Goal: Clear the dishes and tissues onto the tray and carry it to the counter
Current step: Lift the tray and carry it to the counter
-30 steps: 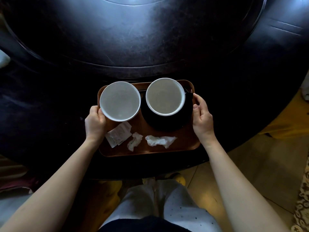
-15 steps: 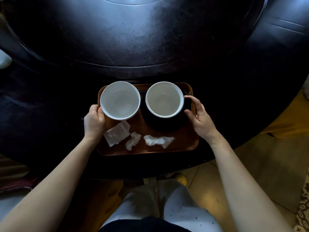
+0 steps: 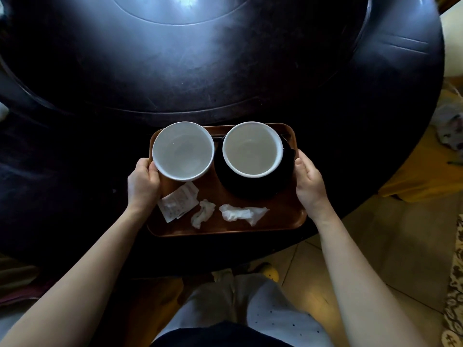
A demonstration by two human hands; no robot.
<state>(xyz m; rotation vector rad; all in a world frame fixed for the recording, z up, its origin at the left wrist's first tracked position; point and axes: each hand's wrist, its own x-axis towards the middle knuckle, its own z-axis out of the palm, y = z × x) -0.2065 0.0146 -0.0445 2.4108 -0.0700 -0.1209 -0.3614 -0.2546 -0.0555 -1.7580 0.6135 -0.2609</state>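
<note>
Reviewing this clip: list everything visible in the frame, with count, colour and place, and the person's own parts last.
Tray: one, brown, at the table's near edge.
Bowls: two, white, side by side on the tray's far half; left bowl, right bowl.
Plate: one, black, under the right bowl.
Crumpled tissues: two, white, tray's near half.
Flat paper packet: one, white, near the left bowl.
Table: one, dark, round, with a raised centre disc.
Floor: tan tiles, at right.
Left hand: on the tray's left edge.
Right hand: on the tray's right edge.
Legs: light trousers, bottom centre.
</note>
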